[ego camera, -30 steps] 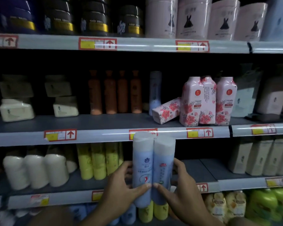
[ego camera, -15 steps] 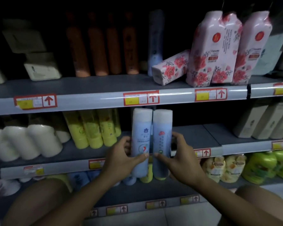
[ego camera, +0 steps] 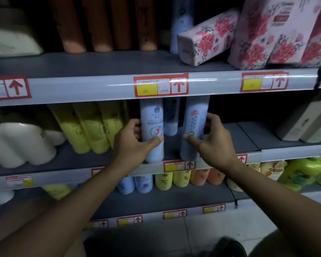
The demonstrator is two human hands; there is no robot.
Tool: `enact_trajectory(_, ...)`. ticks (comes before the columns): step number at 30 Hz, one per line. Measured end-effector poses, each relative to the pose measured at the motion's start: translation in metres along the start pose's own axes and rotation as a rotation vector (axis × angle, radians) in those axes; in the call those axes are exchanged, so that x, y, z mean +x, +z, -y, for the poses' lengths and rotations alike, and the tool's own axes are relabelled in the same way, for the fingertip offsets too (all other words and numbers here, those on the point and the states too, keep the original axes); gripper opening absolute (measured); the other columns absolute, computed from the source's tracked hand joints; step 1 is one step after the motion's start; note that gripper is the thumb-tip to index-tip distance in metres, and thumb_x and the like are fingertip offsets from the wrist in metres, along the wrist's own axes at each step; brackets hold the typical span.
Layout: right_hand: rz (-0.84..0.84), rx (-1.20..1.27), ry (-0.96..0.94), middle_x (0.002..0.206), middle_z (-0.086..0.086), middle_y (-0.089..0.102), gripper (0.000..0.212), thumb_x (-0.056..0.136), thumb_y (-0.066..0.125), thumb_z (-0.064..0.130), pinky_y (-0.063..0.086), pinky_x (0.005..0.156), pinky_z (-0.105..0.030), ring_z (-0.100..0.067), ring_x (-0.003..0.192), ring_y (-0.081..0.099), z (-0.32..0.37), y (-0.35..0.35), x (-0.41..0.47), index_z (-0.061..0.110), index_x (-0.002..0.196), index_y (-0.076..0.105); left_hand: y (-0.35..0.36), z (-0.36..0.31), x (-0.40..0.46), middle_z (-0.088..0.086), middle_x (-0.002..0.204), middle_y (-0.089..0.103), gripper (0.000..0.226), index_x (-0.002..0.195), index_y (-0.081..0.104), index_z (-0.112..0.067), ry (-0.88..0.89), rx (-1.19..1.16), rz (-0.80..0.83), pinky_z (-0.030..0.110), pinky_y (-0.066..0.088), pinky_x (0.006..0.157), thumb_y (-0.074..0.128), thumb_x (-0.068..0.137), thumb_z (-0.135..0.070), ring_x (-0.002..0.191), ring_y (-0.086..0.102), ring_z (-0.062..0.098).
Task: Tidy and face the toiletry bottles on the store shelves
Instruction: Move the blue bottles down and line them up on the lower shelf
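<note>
Two tall pale-blue bottles stand upright near the front edge of the middle shelf (ego camera: 248, 143). My left hand (ego camera: 133, 143) grips the left blue bottle (ego camera: 153, 130), thumb across its front. My right hand (ego camera: 211, 143) grips the right blue bottle (ego camera: 194, 125) the same way. A gap separates the two bottles, and a third blue bottle (ego camera: 171, 117) shows in that gap, further back. The bottles' tops are hidden behind the shelf rail above.
Yellow bottles (ego camera: 87, 130) and white bottles (ego camera: 24, 143) stand left of my hands. Beige cartons (ego camera: 304, 123) sit at the right. Above, orange bottles (ego camera: 100, 25) and floral pink packs (ego camera: 267, 34), one lying tipped (ego camera: 204, 39). Below, blue, yellow, orange and green bottles (ego camera: 302, 173).
Both blue bottles went from in front of the shelf edge onto the middle shelf, and they have been drawn apart. The view moved closer and lower.
</note>
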State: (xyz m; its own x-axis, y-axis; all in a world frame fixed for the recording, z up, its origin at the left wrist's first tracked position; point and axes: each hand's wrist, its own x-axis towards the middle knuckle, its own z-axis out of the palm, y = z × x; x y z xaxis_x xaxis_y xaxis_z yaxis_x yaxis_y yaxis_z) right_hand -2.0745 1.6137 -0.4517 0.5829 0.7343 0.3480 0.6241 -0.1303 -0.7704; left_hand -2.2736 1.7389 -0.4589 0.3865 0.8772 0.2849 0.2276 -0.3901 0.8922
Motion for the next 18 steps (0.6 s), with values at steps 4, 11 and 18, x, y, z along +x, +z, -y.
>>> enact_trajectory(4, -0.036, -0.063, 0.052, 0.102, 0.007, 0.065, 0.058, 0.076, 0.09, 0.039, 0.057, 0.079, -0.036, -0.016, 0.095, 0.067, -0.011, 0.003, 0.027, 0.016, 0.116, 0.054, 0.004, 0.004, 0.017, -0.017, 0.094, 0.071, 0.044, 0.098, 0.058, -0.029, -0.003, 0.007, -0.036, 0.015, 0.058, 0.068, 0.094, 0.072, -0.026, 0.08, 0.071, -0.007)
enact_trajectory(11, -0.14, -0.203, 0.076, 0.107, -0.011, 0.071, 0.062, 0.072, 0.091, 0.049, 0.055, 0.077, -0.038, -0.032, 0.1, 0.069, -0.038, 0.016, 0.06, 0.008, 0.107, 0.061, 0.013, 0.026, 0.035, -0.015, 0.09, 0.066, 0.048, 0.083, 0.05, -0.031, -0.004, 0.081, -0.103, 0.018, 0.057, 0.064, 0.096, 0.07, -0.027, 0.079, 0.067, -0.007)
enact_trajectory(18, -0.19, -0.226, 0.119, 0.089, -0.01, 0.07, 0.063, 0.069, 0.085, 0.065, 0.061, 0.066, -0.045, -0.026, 0.08, 0.07, -0.053, 0.037, 0.077, 0.009, 0.09, 0.066, 0.026, 0.042, 0.038, -0.019, 0.088, 0.066, 0.053, 0.09, 0.053, -0.028, -0.051, 0.124, -0.176, 0.016, 0.054, 0.062, 0.098, 0.063, -0.04, 0.074, 0.066, -0.009)
